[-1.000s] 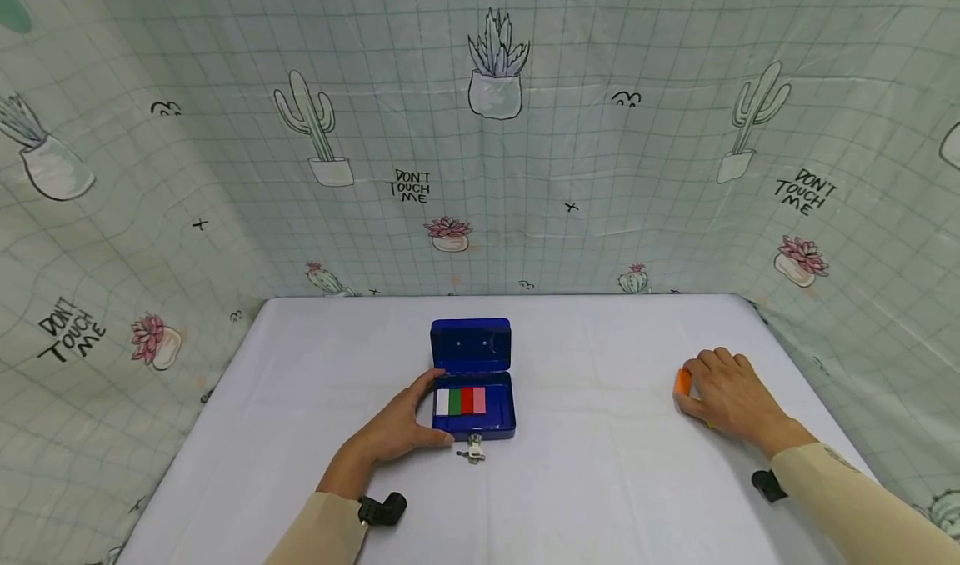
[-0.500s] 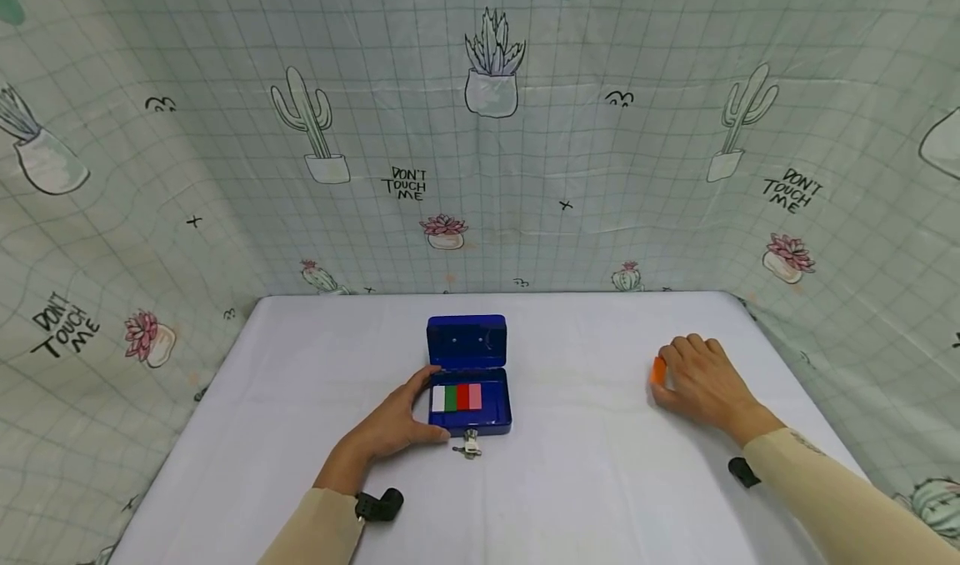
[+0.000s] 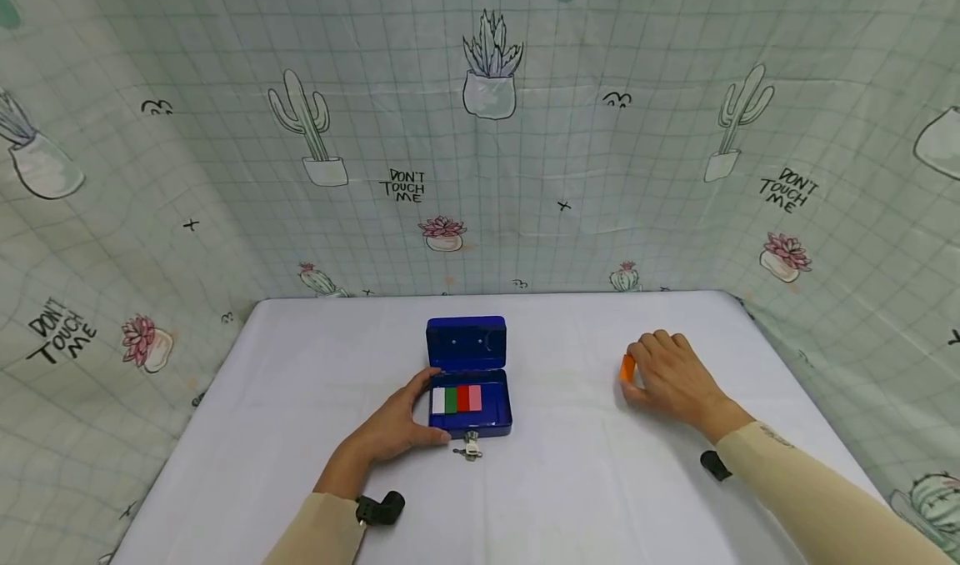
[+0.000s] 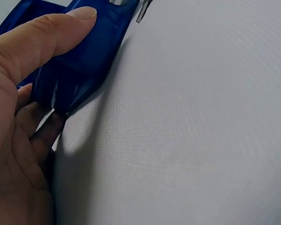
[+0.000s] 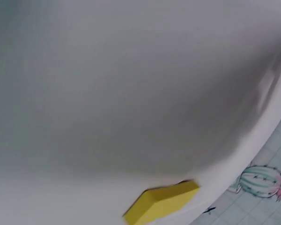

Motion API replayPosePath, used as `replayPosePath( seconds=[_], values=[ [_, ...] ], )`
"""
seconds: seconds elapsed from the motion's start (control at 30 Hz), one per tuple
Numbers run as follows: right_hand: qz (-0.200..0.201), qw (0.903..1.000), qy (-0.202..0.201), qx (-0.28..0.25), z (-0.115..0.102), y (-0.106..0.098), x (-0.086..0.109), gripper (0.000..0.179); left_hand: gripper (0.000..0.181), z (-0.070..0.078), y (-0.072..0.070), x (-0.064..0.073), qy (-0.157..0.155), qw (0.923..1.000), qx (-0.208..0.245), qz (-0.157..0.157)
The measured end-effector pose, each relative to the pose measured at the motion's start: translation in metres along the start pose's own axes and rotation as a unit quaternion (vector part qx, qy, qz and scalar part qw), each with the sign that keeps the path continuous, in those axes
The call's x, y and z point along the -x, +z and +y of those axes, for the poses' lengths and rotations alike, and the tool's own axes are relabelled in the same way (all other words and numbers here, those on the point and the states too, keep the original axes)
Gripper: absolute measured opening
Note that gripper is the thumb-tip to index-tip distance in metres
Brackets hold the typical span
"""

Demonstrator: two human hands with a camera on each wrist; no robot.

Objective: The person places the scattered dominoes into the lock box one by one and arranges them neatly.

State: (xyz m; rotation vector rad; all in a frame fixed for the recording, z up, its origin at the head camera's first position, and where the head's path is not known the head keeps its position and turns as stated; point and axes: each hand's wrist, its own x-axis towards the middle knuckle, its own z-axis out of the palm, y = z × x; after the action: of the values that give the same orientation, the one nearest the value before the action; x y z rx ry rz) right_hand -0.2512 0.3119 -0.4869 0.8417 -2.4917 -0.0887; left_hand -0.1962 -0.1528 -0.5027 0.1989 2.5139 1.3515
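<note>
A small blue cash box (image 3: 491,423) stands with its lid raised. Inside, a white block (image 3: 438,401), a green block (image 3: 451,400), a red block (image 3: 463,398) and a pink block (image 3: 476,397) lie side by side against the left. Keys (image 3: 469,452) hang at its front lock. My left hand (image 3: 392,427) grips the box's left end, thumb on the front wall and fingers toward the back. Well to the right, my right hand (image 3: 667,377) pinches an orange block (image 3: 627,369) between thumb and fingers, partly hidden by the hand.
A yellow block (image 5: 165,201) lies on the white tablecloth in the right wrist view; the right arm hides it from the head view. A cactus-print curtain (image 3: 375,132) rises behind the table (image 3: 562,482) and along its sides.
My right hand has moved left across the table with the orange block, away from the yellow block. The left hand keeps its grip on the cash box.
</note>
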Motion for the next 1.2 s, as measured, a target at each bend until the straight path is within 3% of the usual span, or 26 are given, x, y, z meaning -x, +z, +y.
replayPosePath(
  seconds=[0.7, 1.2],
  values=[
    [0.023, 0.9979, -0.060, -0.005, -0.059, -0.009, -0.048, 0.036, 0.108, 0.003, -0.001, -0.001, -0.002, 1.0000, -0.001, 0.001],
    [0.025, 0.9957, -0.086, -0.024, -0.102, -0.003, -0.085, 0.036, 0.108, -0.003, 0.000, -0.003, 0.006, 1.0000, 0.003, 0.001]
  ],
)
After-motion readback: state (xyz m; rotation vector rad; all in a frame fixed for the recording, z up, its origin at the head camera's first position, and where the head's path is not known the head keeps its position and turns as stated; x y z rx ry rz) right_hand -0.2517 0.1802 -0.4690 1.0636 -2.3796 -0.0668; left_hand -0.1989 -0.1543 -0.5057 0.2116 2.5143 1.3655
